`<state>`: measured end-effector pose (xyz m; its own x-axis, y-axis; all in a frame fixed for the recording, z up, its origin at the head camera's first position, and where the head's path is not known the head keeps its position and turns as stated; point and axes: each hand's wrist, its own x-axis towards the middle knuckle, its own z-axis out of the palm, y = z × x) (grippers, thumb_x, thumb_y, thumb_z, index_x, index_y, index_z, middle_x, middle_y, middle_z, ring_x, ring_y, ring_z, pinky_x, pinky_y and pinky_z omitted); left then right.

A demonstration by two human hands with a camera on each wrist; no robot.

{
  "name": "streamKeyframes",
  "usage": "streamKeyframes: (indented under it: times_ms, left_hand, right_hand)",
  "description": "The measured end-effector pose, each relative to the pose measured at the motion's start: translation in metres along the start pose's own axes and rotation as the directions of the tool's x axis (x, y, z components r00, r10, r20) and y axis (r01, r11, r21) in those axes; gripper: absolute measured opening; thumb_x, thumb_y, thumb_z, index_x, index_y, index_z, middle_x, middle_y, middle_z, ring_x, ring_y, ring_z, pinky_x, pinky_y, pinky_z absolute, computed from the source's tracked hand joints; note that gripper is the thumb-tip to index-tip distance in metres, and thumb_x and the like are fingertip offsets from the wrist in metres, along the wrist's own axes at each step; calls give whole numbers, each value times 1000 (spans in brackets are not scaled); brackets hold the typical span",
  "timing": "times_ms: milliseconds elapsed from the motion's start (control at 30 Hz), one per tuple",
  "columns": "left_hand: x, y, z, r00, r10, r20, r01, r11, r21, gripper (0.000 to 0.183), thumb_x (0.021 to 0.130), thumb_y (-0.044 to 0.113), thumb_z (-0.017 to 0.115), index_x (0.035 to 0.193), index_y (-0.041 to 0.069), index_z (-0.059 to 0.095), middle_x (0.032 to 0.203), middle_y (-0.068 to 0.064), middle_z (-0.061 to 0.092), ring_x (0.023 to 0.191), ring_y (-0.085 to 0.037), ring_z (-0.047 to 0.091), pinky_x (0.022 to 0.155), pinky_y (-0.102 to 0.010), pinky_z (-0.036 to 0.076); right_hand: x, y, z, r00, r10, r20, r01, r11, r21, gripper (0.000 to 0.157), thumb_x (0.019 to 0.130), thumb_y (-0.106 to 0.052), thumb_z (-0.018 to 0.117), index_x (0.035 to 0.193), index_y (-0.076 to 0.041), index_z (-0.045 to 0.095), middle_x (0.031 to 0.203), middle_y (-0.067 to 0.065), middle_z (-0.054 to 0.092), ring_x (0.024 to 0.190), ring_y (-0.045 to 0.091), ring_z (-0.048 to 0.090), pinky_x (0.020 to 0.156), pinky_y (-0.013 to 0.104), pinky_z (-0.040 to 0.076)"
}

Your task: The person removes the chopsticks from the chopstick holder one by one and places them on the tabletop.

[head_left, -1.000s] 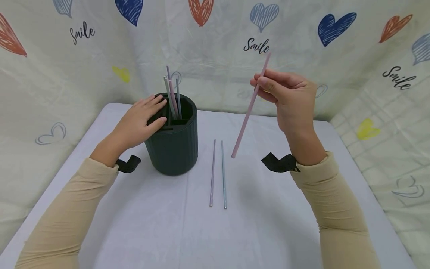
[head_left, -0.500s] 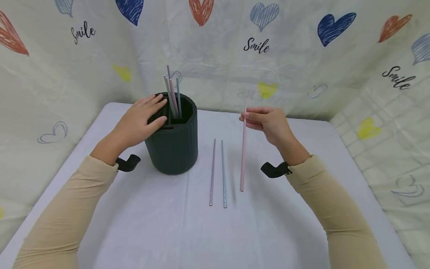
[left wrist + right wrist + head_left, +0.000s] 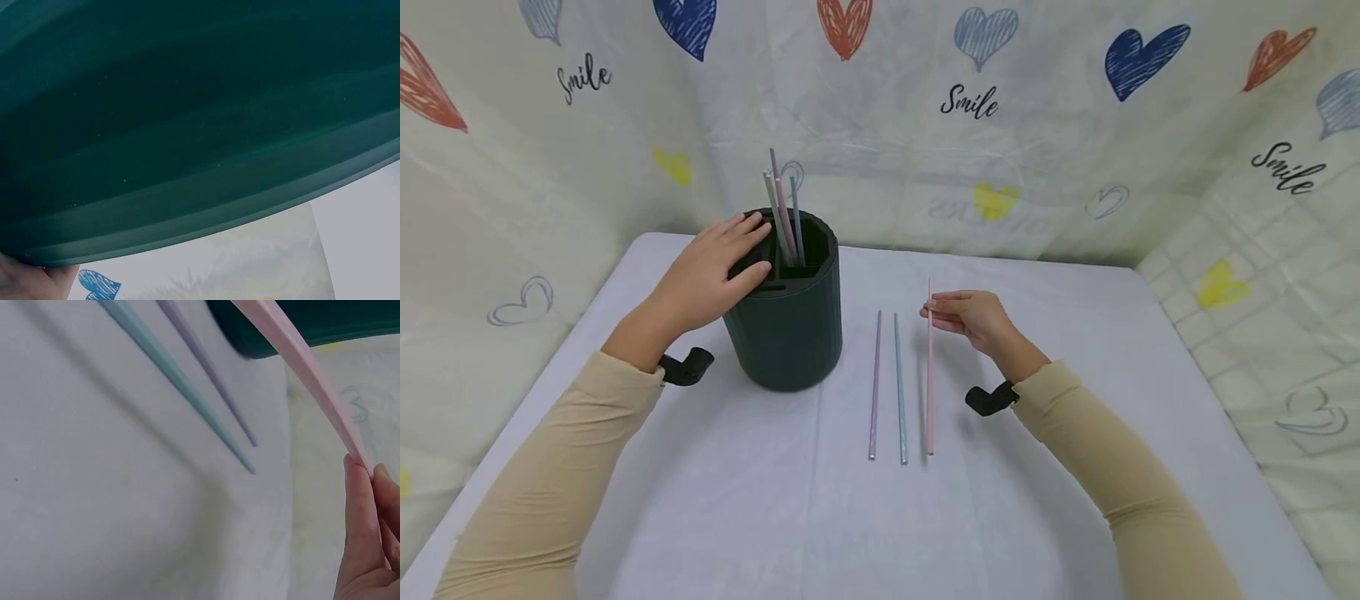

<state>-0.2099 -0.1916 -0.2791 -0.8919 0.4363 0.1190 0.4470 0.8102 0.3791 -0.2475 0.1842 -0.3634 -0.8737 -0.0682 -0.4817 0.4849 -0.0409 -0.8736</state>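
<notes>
My right hand (image 3: 973,317) pinches a thin pink straw (image 3: 931,375) near its far end, between thumb and fingertips. In the right wrist view the pink straw (image 3: 306,369) slants above the white cloth. Left of it, a light blue straw (image 3: 900,392) and a lilac straw (image 3: 876,387) lie side by side on the table. My left hand (image 3: 711,267) rests with fingers spread on top of a dark green ribbed pen holder (image 3: 786,342) with dividers. Several straws (image 3: 784,217) stand in its right compartment. The holder's green wall (image 3: 200,137) fills most of the left wrist view.
A white cloth covers the table (image 3: 850,533). Behind and beside it hangs a pale curtain (image 3: 880,167) printed with hearts and "Smile". A black band (image 3: 992,398) shows at the right wrist, another black band (image 3: 687,367) at the left.
My right hand has come down and left with the pink straw, from high on the right to beside the blue straw. The left hand stays on the pen holder.
</notes>
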Motion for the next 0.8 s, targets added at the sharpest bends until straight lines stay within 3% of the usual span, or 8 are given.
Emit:
streamKeyframes:
  times_ms: [200,633,800]
  left_hand:
    - [0,-2,1,1000,-3,-11,3,1000,-2,62,105,39,42,158,9,28,167,-11,20,156,-32,10,128,-52,7]
    - [3,-3,0,1000,-3,-9,3,1000,3,62,105,39,42,158,10,27,167,-10,19,156,-32,10,128,-51,6]
    - [1,-3,0,1000,-3,0,3,1000,-2,62,105,39,41,158,9,27,167,-11,19,156,-33,10,128,-51,5]
  right_hand:
    - [12,16,-1,998,53,18,-54,998,16,51,95,-3,65,141,9,48,81,3,77,78,12,76,73,21,62]
    - [34,33,3,997,66,-49,-66,998,-4,42,90,-5,71,129,6,61,79,1,76,77,10,75,72,20,61]
    - [40,38,4,991,106,-87,-106,994,-7,34,89,-4,73,121,3,65,78,-1,74,73,10,74,69,20,61]
